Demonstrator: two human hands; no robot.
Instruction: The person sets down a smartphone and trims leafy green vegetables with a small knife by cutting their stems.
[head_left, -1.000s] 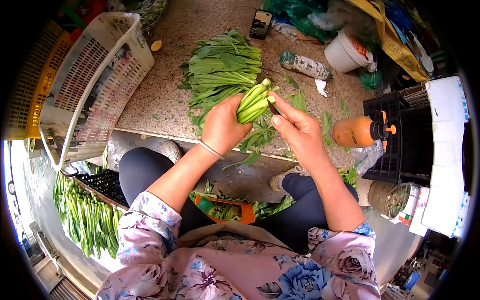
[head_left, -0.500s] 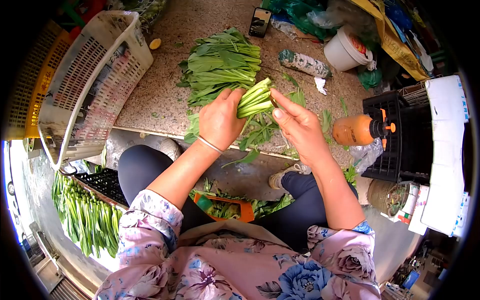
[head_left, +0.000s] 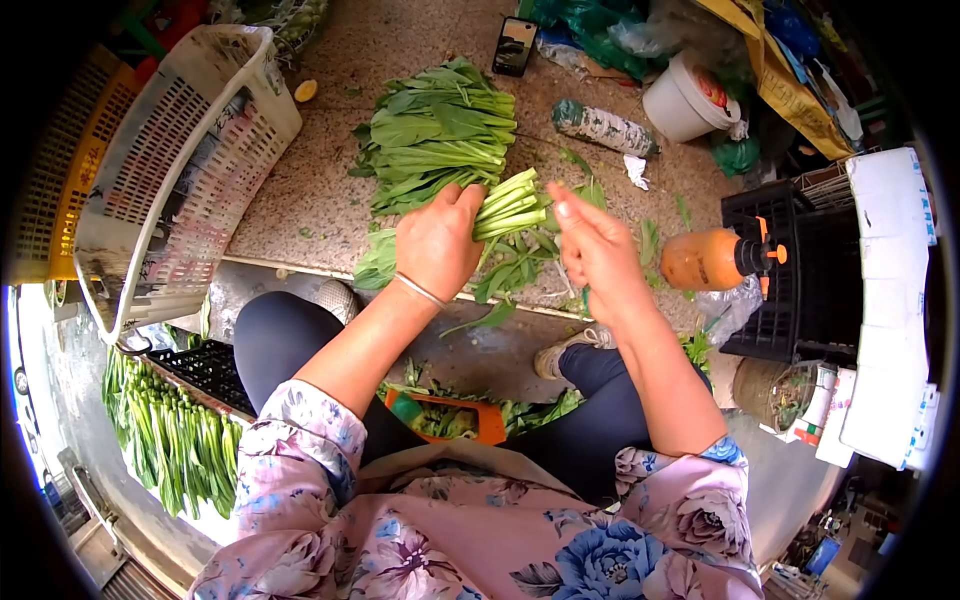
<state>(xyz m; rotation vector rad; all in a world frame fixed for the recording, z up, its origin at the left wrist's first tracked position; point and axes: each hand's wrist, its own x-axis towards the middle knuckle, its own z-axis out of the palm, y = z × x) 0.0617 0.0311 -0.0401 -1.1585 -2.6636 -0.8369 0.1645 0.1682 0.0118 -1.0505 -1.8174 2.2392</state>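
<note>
My left hand (head_left: 440, 245) is wrapped around a bunch of leafy greens (head_left: 512, 205), its pale cut stems pointing right. Just right of the stem ends, my right hand (head_left: 600, 245) is closed, thumb raised, apart from the bunch. It grips what looks like a small knife, mostly hidden; a bit of green handle (head_left: 586, 300) shows below the fingers. Beyond my left hand lies a stacked pile of greens (head_left: 440, 130), stems to the right. Loose leaves (head_left: 510, 270) are scattered under both hands.
A white plastic basket (head_left: 180, 170) stands at left, with more greens (head_left: 175, 435) below it. At right are an orange spray bottle (head_left: 700, 260), a white bucket (head_left: 690, 98) and a black crate (head_left: 765, 300). A phone (head_left: 514, 46) lies at the back. An orange container (head_left: 492, 422) holds trimmings between the legs.
My right hand has drawn back from the stem ends, and its fingers have curled in. The left hand keeps its grip on the bunch. The view has shifted slightly.
</note>
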